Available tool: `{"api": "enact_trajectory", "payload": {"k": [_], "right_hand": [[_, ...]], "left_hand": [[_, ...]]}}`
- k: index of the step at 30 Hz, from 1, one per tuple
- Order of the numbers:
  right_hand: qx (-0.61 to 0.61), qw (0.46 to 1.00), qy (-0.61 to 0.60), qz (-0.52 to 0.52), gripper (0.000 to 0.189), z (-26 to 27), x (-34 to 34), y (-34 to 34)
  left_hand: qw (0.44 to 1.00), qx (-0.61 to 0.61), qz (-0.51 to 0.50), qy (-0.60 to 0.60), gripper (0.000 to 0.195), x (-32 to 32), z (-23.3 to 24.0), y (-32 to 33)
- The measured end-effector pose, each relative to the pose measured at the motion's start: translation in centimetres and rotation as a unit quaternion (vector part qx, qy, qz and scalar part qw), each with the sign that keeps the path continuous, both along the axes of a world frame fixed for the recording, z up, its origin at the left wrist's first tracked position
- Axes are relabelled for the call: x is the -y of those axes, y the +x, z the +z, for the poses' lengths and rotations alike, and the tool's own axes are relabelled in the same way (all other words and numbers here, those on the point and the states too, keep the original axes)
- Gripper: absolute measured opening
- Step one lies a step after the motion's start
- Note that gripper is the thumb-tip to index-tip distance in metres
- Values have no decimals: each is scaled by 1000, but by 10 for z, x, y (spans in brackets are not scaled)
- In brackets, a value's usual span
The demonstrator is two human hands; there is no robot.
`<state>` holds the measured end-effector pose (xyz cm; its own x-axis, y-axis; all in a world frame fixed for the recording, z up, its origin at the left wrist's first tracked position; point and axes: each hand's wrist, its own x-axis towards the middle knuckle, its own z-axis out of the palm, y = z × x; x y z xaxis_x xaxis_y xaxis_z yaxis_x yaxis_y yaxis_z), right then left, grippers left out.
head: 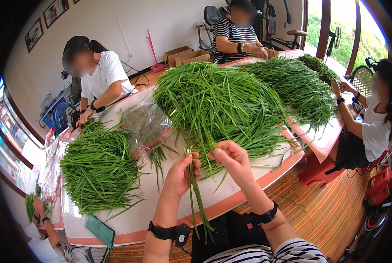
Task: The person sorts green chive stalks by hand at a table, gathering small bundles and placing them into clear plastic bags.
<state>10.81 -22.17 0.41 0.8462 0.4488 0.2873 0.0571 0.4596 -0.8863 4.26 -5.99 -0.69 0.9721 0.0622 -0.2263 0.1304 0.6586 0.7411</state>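
Note:
My left hand (182, 172) holds a thin bunch of garlic chives (197, 200) upright between thumb and fingers. The pale stem ends poke out just above the fingertips, and the green leaves hang down past the table's edge. Close by on the right, my right hand (232, 159) has its thumb and forefinger pinched together at the near side of a large chive heap (219, 102). Between those fingertips is what looks like a chive leaf, mostly hidden. A second chive pile (99, 171) lies to the left of my left hand, on the white table (169, 210) with its orange border.
A clear plastic bag (146, 121) lies between the piles. A green phone case (100, 230) sits at the front left edge. More chives (297, 85) cover the adjoining table. Several people work around the tables; a red stool (317, 172) stands at the right.

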Motion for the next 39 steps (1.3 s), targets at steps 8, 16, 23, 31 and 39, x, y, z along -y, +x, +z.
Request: {"api": "enact_trajectory", "payload": {"k": [8, 16, 23, 31, 39], "right_hand": [[162, 972, -161, 57, 15, -16, 5, -19], [269, 939, -211, 39, 15, -5, 8, -13], [298, 919, -254, 37, 15, 5, 11, -13], [312, 918, -245, -18, 17, -8, 7, -7], [125, 944, -282, 120, 22, -12, 19, -9]], "left_hand": [[1000, 5, 0, 13, 24, 1, -9, 5], [997, -5, -23, 69, 26, 4, -7, 4], [994, -21, -46, 95, 27, 5, -4, 1], [993, -27, -66, 95, 23, 6, -2, 0], [999, 7, -34, 8, 19, -1, -10, 3]]}}
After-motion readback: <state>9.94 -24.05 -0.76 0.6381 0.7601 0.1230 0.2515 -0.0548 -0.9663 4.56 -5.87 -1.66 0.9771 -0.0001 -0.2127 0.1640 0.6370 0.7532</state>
